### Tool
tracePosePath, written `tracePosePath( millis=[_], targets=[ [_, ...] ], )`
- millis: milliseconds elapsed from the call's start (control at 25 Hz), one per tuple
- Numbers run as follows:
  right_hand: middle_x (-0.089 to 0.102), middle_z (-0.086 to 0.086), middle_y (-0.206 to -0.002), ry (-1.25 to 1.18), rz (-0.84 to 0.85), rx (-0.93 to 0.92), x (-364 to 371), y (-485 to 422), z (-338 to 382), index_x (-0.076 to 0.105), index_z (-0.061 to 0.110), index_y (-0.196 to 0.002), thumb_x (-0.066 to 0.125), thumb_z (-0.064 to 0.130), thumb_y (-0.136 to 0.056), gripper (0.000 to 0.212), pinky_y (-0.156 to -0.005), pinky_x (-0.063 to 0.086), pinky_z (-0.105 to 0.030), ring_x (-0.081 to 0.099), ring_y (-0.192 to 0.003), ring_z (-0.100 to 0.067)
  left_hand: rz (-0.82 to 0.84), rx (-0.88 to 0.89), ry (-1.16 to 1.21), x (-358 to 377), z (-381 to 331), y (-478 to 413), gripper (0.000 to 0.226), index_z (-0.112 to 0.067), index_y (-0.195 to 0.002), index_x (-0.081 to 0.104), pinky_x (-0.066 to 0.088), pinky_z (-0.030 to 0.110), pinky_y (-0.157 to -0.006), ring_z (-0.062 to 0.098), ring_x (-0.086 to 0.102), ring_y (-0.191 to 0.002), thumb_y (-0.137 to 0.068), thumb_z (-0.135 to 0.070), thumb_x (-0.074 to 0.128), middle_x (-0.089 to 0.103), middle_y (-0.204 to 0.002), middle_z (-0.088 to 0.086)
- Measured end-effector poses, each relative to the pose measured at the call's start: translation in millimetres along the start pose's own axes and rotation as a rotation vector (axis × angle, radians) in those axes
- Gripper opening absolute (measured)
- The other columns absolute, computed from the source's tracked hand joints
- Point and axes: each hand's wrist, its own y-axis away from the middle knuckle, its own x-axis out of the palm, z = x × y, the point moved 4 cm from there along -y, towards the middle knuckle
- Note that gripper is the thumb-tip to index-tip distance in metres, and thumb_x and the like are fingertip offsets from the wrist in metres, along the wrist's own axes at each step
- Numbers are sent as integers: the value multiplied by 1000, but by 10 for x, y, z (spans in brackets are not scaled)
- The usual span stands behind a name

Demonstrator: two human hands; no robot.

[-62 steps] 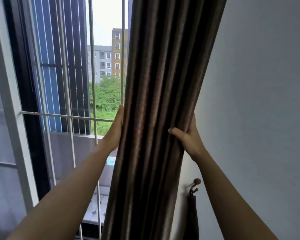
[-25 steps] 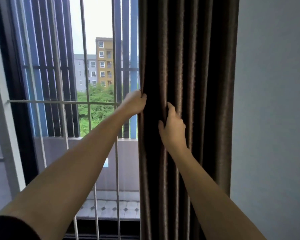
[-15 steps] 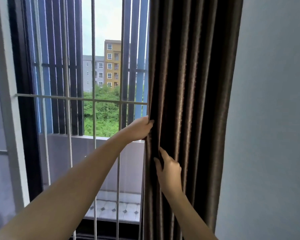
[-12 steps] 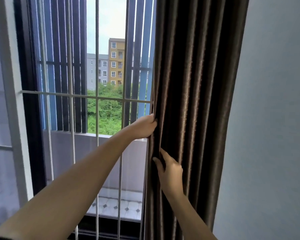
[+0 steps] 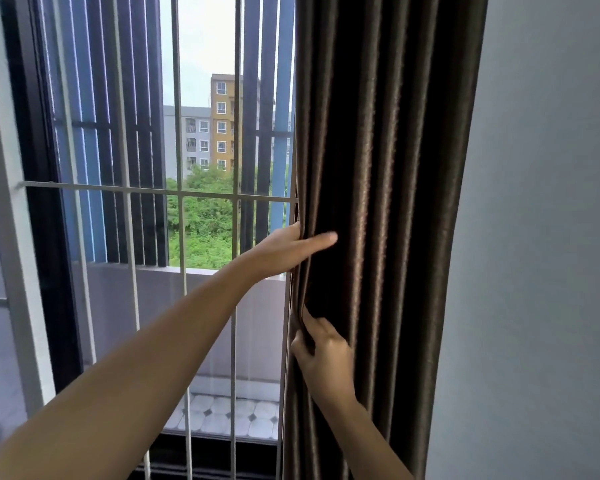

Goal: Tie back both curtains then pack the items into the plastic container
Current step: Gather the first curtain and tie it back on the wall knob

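Observation:
A dark brown pleated curtain (image 5: pixel 378 168) hangs bunched against the right side of the window, next to the grey wall. My left hand (image 5: pixel 284 251) clasps its left edge at mid height, thumb across the front folds and fingers behind the hem. Lower down, my right hand (image 5: pixel 323 355) pinches the same edge, its fingertips tucked into a fold. No tie-back, hook or plastic container shows in the head view.
White metal window bars (image 5: pixel 174 195) and a dark window frame (image 5: pixel 42 202) fill the left. Beyond them are blue slats, a tiled balcony floor (image 5: pixel 229 414) and buildings. A plain grey wall (image 5: pixel 541 237) takes up the right.
My left hand has shifted its grip so the thumb lies over the front folds. My right hand has slid lower along the curtain edge. The wall hook seen earlier is out of sight.

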Motion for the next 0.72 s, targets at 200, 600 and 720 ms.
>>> tracePosePath(
  millis=[200,600,720],
  targets=[
    [45,-10,-137,106,-321,-70,-279,-74,134,50,9,-127,68,14,-84,47,-106,35,-24,42,-129,-18,-80,33,-248,-12,94,-41,29,-13,-112,50,47,34,-75,25,56,-87,-99,-33,33,62,-109,21],
    [64,-12,-113,133,-135,207,-490,-751,258,25,15,-145,46,0,-91,60,-82,46,-31,62,-101,-29,-94,12,-142,9,144,25,37,-14,-129,42,41,37,-73,21,50,-81,-99,-32,30,63,-103,23],
    [69,-7,-108,100,-88,117,-311,-298,119,48,11,-133,51,2,-91,44,-89,52,-30,67,-94,-19,-116,-9,-141,16,124,6,29,-6,-105,47,40,35,-67,22,49,-73,-100,-29,30,55,-84,15]
  ],
)
